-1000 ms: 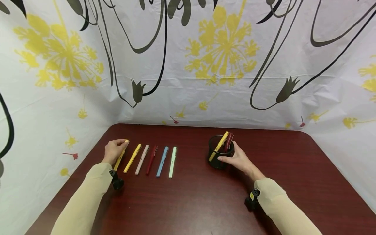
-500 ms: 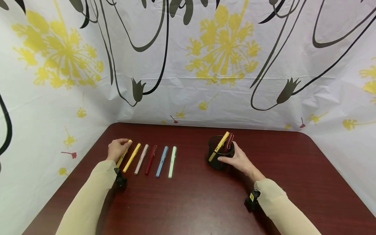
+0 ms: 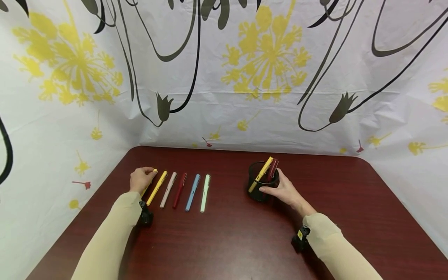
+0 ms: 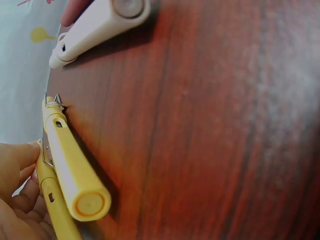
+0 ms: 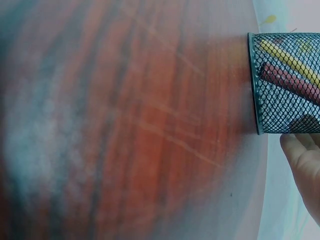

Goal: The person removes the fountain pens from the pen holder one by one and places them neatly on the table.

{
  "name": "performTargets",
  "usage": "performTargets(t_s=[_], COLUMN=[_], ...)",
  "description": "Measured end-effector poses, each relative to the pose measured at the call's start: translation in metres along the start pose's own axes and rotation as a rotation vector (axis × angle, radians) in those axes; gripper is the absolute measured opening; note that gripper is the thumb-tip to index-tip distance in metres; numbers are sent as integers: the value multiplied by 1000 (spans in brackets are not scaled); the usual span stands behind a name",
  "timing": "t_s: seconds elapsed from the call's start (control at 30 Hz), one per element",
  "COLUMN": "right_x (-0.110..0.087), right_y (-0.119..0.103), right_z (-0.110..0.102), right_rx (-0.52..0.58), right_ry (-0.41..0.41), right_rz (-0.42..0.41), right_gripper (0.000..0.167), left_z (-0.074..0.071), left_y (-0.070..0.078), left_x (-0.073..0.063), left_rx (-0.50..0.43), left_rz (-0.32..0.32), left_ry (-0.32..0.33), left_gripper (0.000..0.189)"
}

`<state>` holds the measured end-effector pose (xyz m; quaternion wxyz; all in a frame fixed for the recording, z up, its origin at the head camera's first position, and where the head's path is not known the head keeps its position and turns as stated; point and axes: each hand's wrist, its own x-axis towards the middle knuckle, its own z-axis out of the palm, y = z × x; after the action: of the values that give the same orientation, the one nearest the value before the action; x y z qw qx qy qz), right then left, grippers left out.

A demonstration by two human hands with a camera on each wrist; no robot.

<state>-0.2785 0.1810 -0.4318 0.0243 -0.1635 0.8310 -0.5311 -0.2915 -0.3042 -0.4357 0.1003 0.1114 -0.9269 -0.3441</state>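
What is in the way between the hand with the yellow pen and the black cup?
The left hand grips a yellow plastic pen. Five pens lie between it and the black mesh cup, flat on the table.

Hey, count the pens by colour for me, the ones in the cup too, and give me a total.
Yellow pens: 3, one under the left hand, one beside it, one in the cup
Dark red pens: 2, one in the cup
Beige pen: 1
Blue pen: 1
Mint pen: 1
Total: 8
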Motion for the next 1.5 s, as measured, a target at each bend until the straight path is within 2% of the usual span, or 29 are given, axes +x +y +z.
performTargets(t_s=[0.5,1.03,1.27,1.37,1.5], right_x=[0,0,-5,-7,-4], right_y=[0,-2,-18,-23,-13], right_z=[1,0,2,1,1], right_rx=[-2,-7,-8,12,7], right_ry=[9,8,7,7,8], right_rz=[-13,-25,-25,-24,-5], right_gripper=[82,83,80,79,81], left_z=[2,2,1,0,-1], left_y=[-3,-4,-5,-5,-2], left_x=[-1,-4,-4,-5,-7], left_rx=[9,8,-1,-6,-10], left_rz=[-1,6,-9,-1,33], left_ry=[31,37,21,21,40], left_gripper=[36,34,36,38,42])
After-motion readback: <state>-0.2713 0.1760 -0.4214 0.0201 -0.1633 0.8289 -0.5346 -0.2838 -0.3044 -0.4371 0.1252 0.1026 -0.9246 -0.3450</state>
